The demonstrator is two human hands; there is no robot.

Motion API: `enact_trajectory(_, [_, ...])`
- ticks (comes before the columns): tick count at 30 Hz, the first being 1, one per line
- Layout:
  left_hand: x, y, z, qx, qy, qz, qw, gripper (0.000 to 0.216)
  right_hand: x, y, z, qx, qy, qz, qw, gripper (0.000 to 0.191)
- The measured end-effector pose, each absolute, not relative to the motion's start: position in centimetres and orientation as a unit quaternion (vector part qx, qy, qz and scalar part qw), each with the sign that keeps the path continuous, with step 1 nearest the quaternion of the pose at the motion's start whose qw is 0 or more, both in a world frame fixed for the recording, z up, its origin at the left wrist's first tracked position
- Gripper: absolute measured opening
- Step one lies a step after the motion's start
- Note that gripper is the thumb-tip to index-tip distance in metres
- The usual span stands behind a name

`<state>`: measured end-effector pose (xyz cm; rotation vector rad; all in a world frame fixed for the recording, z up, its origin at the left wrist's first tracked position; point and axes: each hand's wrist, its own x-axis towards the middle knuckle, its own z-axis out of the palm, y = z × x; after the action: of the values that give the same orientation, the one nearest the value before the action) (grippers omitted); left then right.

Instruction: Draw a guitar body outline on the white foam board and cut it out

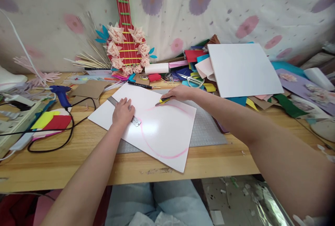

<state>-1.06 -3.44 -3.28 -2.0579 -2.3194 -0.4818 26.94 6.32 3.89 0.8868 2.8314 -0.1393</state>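
Note:
A white board [162, 132] with a pink curved outline drawn on it lies on a grey cutting mat [209, 132]. My left hand [123, 111] presses flat on a metal ruler [136, 121] laid across the board's left part. My right hand [179, 93] is closed on a yellow utility knife [162, 101], whose blade tip touches the board at the top of the pink line.
A blue glue gun [61, 93] and black cable lie at left beside a power strip [15, 121]. Behind are a red paper guitar with flowers [127, 44], scissors [192, 79], a black pen [140, 85], and a second white board [243, 69] on coloured foam sheets.

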Motion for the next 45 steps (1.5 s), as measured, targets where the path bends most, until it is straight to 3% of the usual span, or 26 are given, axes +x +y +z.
enact_trajectory(29, [-0.7,-3.6,-2.6,-0.649,-0.749,-0.133,-0.004,0.049,30.6,3.5,4.2,0.401,0.906,0.004,0.134,0.044])
enact_trajectory(45, [0.0,-4.2,-2.1,-0.638,-0.766,-0.077,0.006,0.052,31.5,1.9,4.0,0.432,0.894,0.053,0.108,0.044])
